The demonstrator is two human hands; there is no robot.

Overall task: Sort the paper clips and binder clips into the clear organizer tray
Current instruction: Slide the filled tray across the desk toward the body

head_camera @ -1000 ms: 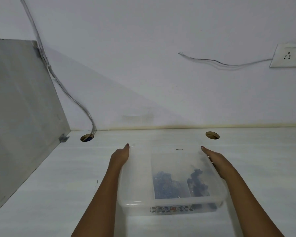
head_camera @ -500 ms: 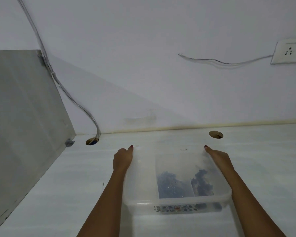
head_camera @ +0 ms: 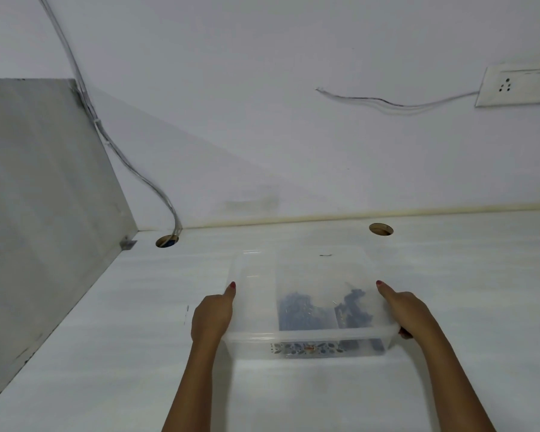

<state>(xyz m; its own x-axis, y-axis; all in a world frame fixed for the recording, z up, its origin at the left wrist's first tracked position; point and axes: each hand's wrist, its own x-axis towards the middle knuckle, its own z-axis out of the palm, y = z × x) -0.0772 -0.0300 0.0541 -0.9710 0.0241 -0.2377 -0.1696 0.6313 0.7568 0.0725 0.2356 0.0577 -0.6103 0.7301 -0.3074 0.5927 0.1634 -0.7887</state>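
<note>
From the head view, a clear rectangular plastic organizer tray sits in the middle of the white worktop, straight ahead of the person; whether it rests there or is lifted a little, I cannot tell. The left hand grips the tray's left wall with its thumb laid along the rim and its fingers hidden below. The right hand grips the right wall the same way, its fingers curling under the edge. Inside, a bluish heap of small clips lies in the middle compartment and a darker clump of clips, probably the binder clips, in the right one, while the left compartment looks bare. To set the tray well, both hands should keep equal pressure and hold it level, so neither heap slides over its divider, and let go only once it sits flat and square.
</note>
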